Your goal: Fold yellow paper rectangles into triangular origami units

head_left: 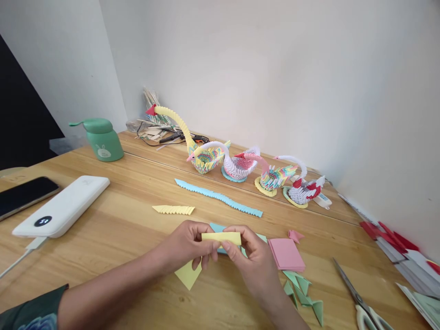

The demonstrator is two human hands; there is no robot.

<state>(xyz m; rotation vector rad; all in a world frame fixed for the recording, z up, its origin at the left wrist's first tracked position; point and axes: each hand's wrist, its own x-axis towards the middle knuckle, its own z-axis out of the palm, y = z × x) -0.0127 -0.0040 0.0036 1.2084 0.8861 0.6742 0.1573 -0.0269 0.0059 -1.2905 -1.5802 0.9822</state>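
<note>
A folded yellow paper strip (222,238) is pinched between both hands near the middle of the view. My left hand (192,243) holds its left end, thumb in front. The right end is gripped by my right hand (250,252), its thumb also pressed on the front. Below my left hand, a yellow paper sheet (189,276) lies on the table, partly covered by the fingers. Blue paper (217,227) shows behind the strip, mostly hidden by the hands. Just right of my right hand sits a stack of pink paper (286,254).
Green folded pieces (303,290) and scissors (357,298) lie at the right. Beyond the hands are a blue chain (218,197), a yellow chain (174,210) and several paper swans (237,166). A power bank (63,206), phone (25,196) and green bottle (103,141) stand left.
</note>
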